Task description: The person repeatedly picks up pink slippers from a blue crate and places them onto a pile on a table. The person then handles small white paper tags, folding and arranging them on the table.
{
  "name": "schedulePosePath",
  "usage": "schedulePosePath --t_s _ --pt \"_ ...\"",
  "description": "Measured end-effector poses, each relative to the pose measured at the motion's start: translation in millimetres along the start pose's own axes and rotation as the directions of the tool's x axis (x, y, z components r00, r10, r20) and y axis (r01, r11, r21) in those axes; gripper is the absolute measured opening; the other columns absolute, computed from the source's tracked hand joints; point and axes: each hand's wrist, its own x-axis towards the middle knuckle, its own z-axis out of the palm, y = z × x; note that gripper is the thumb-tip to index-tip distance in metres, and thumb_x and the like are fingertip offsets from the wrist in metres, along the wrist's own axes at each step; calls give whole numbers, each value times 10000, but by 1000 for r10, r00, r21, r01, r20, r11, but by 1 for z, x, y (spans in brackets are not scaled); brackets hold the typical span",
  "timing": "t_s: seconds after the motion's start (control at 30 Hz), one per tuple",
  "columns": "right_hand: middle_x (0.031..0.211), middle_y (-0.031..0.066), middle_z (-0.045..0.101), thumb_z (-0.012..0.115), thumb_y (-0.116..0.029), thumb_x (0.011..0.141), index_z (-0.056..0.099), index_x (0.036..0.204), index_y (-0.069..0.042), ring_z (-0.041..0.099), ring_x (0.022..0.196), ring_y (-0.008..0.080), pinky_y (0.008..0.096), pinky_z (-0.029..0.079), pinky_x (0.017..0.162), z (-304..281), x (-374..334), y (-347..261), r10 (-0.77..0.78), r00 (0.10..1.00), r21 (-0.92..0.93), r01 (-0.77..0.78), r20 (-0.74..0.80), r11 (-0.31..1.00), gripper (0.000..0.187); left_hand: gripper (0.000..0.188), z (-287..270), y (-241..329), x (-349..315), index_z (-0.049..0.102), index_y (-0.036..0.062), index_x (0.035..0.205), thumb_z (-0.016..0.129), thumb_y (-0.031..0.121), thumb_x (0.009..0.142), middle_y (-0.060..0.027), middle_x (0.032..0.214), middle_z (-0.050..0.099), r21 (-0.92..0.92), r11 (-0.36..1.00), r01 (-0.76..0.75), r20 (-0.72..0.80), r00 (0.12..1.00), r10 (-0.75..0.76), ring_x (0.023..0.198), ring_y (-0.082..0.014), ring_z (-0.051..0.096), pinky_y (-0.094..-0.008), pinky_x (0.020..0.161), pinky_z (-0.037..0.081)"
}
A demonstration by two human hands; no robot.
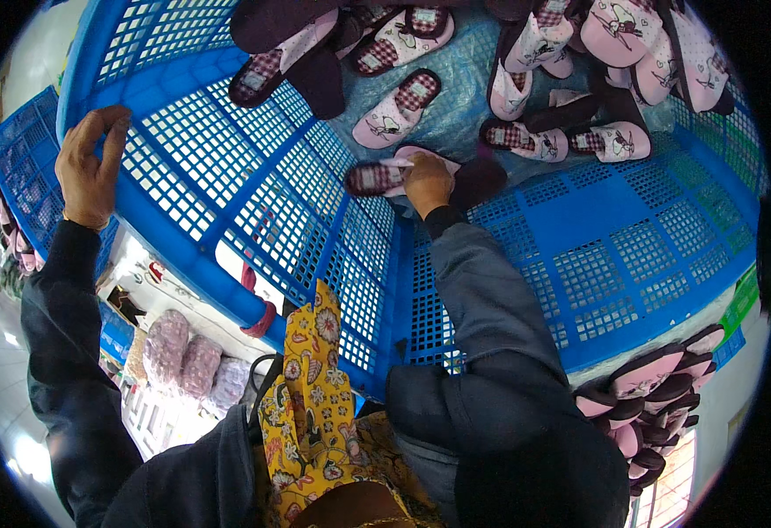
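My right hand (429, 186) is down inside a deep blue plastic crate (570, 211), closed on a pink slipper (373, 179) with a dark checked insole. A dark sole shape lies just right of that hand, slightly blurred. My left hand (91, 172) is at the crate's upper left rim, fingers bent over the edge. Just beyond the held slipper lies another pink slipper (397, 109) with a printed figure, on crinkled clear plastic sheeting (465, 75). Two more slippers (526, 141) rest to the right of it.
More slippers (623, 35) are heaped along the crate's far side. Outside it, a stack of pink and dark slippers (654, 387) stands at lower right. Bagged bundles (183, 352) sit at lower left, and another blue crate (29, 167) is at far left. A red cord (262, 319) is tied to the near rim.
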Motion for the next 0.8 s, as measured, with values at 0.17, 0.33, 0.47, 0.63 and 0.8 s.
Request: schedulePosePath --t_s 0.17,0.33,0.47,0.63,0.8 --pt "973 190 659 578 -284 789 658 916 -60 615 945 356 421 482 808 90 37 6 404 813 608 -581 419 540 270 171 -3 5 10 635 32 991 533 151 922 -98 990 652 47 998 -40 38 999 38 922 -218 607 -312 846 455" --pt "1091 161 627 687 -193 770 481 1178 -6 617 985 281 341 485 831 72 80 -41 514 850 778 -397 113 487 494 162 -4 2 0 632 19 989 529 125 923 -96 984 645 92 995 -45 56 998 40 917 -197 596 -297 837 450" --pt "1080 200 634 677 -314 791 463 1192 4 628 974 331 397 492 829 35 94 -59 520 854 764 -347 17 545 554 154 -2 2 0 627 7 989 526 106 925 -89 969 639 30 1000 -6 64 998 4 923 -182 593 -286 835 449" --pt "1072 227 618 630 -399 789 600 1049 -7 593 1006 365 423 472 852 93 120 -19 421 886 358 -463 191 811 472 159 -2 3 3 626 3 991 527 111 928 -97 972 634 1 1000 27 68 997 -27 935 -180 593 -281 851 447" --pt "902 145 644 629 -287 851 600 969 -52 634 792 253 377 486 626 109 98 -2 415 896 510 -435 160 742 264 171 -3 7 6 624 -1 997 523 118 928 -102 986 633 45 999 -1 76 997 -3 924 -182 599 -285 854 449"
